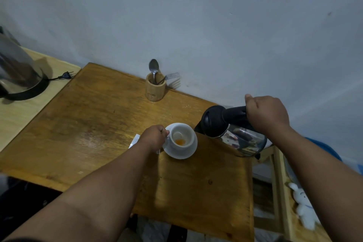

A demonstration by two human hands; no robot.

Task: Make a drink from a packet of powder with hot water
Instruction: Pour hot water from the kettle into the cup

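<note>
A white cup stands on a white saucer near the middle of the wooden table. Orange powder lies in the cup's bottom. My left hand grips the cup's handle on its left side. A shiny steel kettle with a black lid and handle is tilted toward the cup, its spout just right of the cup's rim. My right hand is closed on the kettle's black handle. A silvery packet lies partly hidden under my left wrist.
A wooden holder with a spoon and a fork stands at the wall. A second kettle sits on a lighter table at the far left, its plug lying loose. A white soft toy lies on a shelf at right.
</note>
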